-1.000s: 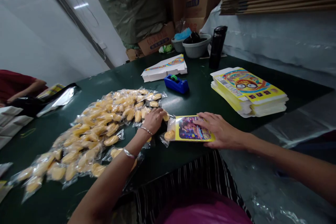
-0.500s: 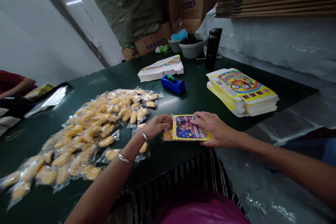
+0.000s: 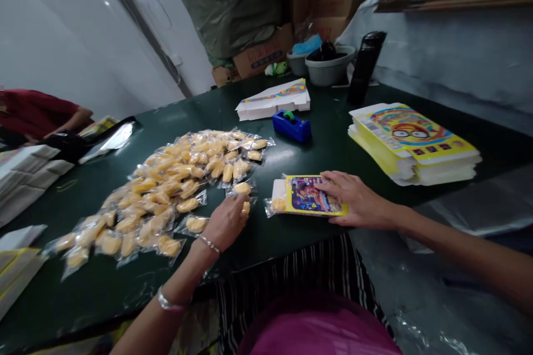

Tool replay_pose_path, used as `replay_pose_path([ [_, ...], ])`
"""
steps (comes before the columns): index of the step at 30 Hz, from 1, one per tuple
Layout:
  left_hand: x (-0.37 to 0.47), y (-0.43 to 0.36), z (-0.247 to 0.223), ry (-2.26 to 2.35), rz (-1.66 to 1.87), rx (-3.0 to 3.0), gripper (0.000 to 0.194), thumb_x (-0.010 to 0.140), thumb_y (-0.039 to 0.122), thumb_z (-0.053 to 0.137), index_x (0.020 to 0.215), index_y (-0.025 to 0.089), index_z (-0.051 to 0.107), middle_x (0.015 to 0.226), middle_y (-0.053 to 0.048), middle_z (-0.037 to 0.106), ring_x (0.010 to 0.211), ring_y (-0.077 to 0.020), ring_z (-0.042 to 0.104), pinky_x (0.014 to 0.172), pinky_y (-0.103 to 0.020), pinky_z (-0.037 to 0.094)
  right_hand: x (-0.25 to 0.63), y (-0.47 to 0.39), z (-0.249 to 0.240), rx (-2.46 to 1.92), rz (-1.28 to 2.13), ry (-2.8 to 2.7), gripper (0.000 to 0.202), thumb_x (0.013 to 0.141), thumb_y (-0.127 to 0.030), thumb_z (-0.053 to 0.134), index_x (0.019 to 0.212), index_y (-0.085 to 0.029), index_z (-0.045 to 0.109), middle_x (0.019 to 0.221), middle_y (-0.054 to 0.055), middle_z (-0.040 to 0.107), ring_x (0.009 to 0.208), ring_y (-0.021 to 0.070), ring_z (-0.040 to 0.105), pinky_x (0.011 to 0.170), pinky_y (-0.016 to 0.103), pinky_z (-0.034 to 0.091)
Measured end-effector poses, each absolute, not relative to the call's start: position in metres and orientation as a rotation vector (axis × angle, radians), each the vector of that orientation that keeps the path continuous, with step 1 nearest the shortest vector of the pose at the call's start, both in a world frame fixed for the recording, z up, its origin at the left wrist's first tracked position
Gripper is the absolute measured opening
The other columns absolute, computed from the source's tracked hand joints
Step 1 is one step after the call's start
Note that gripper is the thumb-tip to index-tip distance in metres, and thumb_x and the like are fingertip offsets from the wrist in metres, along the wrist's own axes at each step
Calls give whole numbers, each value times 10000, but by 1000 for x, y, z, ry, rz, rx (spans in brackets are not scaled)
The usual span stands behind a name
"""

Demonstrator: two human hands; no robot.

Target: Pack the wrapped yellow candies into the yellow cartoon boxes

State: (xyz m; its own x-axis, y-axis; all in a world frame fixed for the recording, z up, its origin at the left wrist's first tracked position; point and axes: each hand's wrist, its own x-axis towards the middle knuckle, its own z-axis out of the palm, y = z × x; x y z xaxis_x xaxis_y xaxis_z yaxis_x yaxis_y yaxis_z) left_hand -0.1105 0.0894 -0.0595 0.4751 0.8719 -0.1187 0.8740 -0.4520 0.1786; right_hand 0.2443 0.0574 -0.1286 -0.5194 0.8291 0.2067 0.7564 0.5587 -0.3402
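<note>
Head cam: my R hand (image 3: 356,199) grips 1 yellow box (image 3: 318,197) flat on the table (image 3: 270,247), 1 wrapped pc (image 3: 278,205) at its L end. My L hand (image 3: 225,224) curls over 1 pkt (image 3: 246,209) near the pile (image 3: 181,171); can't tell if gripped. Pile: too many to count. Beyond: 1 blue tape disp. (image 3: 292,127), 1 white stack (image 3: 275,102), 1 yellow carton stack (image 3: 416,138), 1 blk bottle (image 3: 365,69).

Well beyond the right hand (image 3: 353,199), a black bottle (image 3: 366,66) stands near a grey basin (image 3: 328,69). Far past the left hand (image 3: 228,222) are a cardboard carton (image 3: 264,55) and a green sheet (image 3: 225,5).
</note>
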Motion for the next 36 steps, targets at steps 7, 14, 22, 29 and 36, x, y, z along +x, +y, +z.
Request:
replay_pose_path([
  [7,-67,118,-58,1379,517,2105,202,735,164,533,920,173,612,862,-68,633,824,-207,557,850,-369,436,241,57,-122,-1314,333,-2425,855,644,-362,813,1405,-220,449,1429,164,385,1300,357,376,1023,532,348],
  [14,-22,127,-75,1008,437,1526,396,759,305,535,1117,136,528,932,-109,673,910,-209,646,840,-362,515,238,54,-122,-1231,264,-2377,825,637,-345,780,1378,-191,452,1407,174,398,1298,344,359,1028,522,317],
  [22,-11,137,-47,942,500,1320,882,723,203,646,1507,219,242,933,-37,628,732,-150,605,703,-298,522,195,62,-93,-1399,187,-2282,949,627,-470,818,1422,-152,408,1432,246,361,1291,430,352,1009,608,301],
  [29,-31,139,17,625,299,2130,571,827,211,584,1387,173,479,1113,-96,672,950,-209,646,848,-332,522,174,76,-52,-928,1357,-1845,623,883,-467,584,1381,-165,361,993,84,669,854,238,659,744,375,537],
  [36,-86,69,2,1291,1180,1444,550,698,275,767,1168,238,483,973,-33,702,951,-202,672,804,-312,549,129,40,-88,-923,1503,-1168,953,799,-481,668,1497,-254,60,1214,141,613,1003,302,664,815,458,582],
])
